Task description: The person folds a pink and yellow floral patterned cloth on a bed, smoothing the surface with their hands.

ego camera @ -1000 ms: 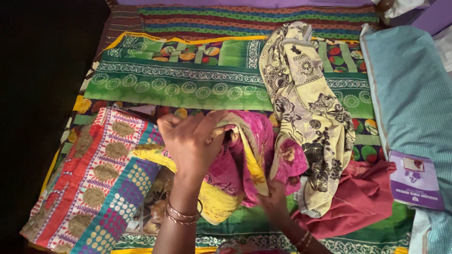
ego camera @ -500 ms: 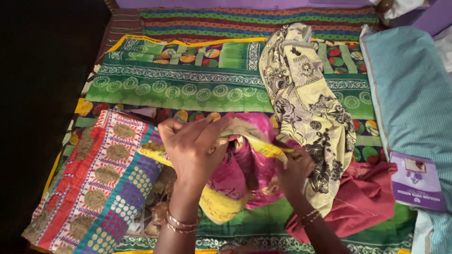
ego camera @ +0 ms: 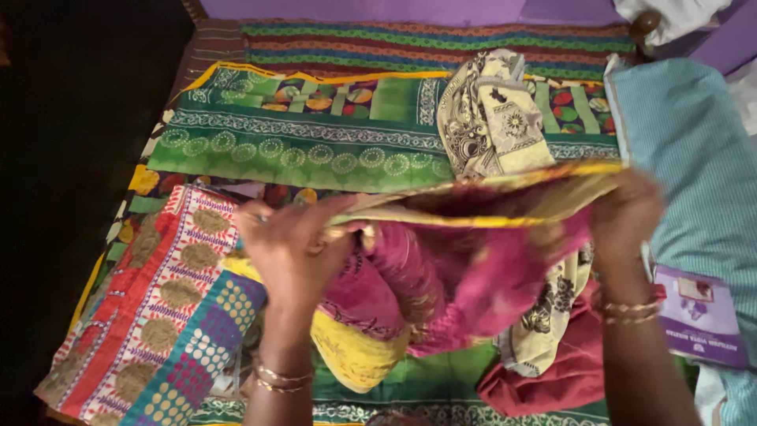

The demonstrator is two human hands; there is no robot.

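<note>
1. The left hand (ego camera: 288, 244) pinched the yellow-bordered edge of a pink and yellow cloth (ego camera: 457, 272), fingers closed over the hem at about 9 o'clock from the cloth's middle.
2. The right hand (ego camera: 627, 209) gripped the same edge at 3 o'clock, fingers curled shut on it, so the hem ran taut between the two hands.
3. The body of the cloth hung down from that edge toward 6 o'clock, over the green patterned bedspread (ego camera: 315, 150).
4. A cream and black printed cloth (ego camera: 493, 118) lay at 12 o'clock, partly hidden behind the raised hem.
5. A maroon cloth (ego camera: 544, 379) sat bunched at 5 o'clock.
6. A red, teal and purple quilt (ego camera: 165, 308) lay at 8 o'clock, beside the left wrist.
7. A purple booklet (ego camera: 698, 315) rested on the blue checked pillow (ego camera: 694, 142) at 3 o'clock, near the right wrist.
</note>
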